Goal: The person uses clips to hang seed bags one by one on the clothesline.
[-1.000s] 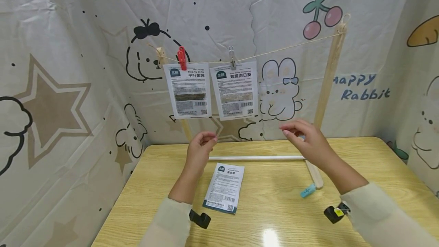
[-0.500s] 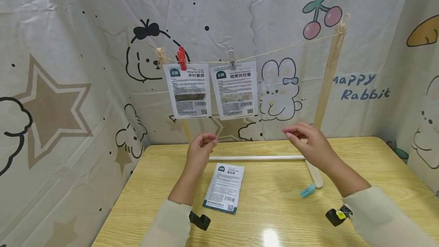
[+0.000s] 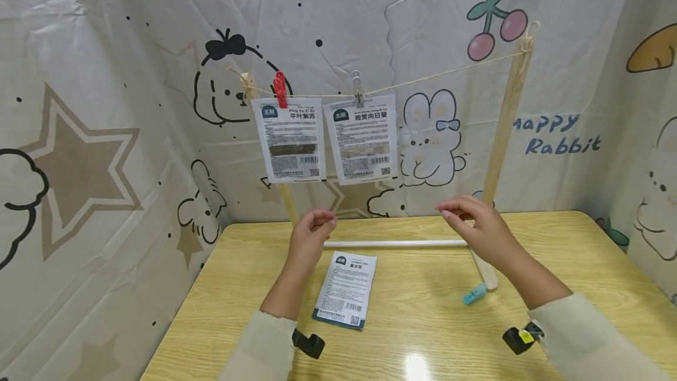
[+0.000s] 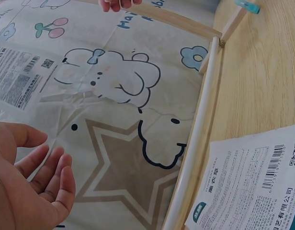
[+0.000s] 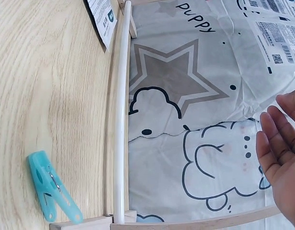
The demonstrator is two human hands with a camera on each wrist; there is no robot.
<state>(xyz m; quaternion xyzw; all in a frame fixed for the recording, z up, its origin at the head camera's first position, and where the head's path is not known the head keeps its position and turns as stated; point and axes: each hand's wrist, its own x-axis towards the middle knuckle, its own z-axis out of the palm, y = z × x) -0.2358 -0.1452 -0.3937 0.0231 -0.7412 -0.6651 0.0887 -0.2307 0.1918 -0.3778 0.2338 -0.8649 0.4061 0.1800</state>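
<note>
My left hand point(image 3: 309, 237) hovers over the back of the table, fingers loosely bent and holding nothing, as the left wrist view also shows. My right hand point(image 3: 478, 225) is raised near the right wooden post, likewise loosely curved with nothing in it. Between and above them, two white seed packets hang from a string: the left packet point(image 3: 293, 134) by a red clothespin point(image 3: 280, 90), the right packet point(image 3: 364, 151) by a grey clothespin point(image 3: 358, 90). A third seed packet point(image 3: 346, 290) lies on the table close to my left forearm. A light-blue clothespin point(image 5: 49, 187) lies below my right hand.
The string point(image 3: 439, 75) slopes up to the right wooden post point(image 3: 505, 128). A white rod point(image 3: 396, 244) runs low across the stand, near the back of the wooden table point(image 3: 423, 334). A cartoon-printed cloth point(image 3: 158, 34) surrounds the table's back and sides.
Both hands have sunk slightly, and the right hand has shifted a little to the right. The packets and clothespins have stayed in place.
</note>
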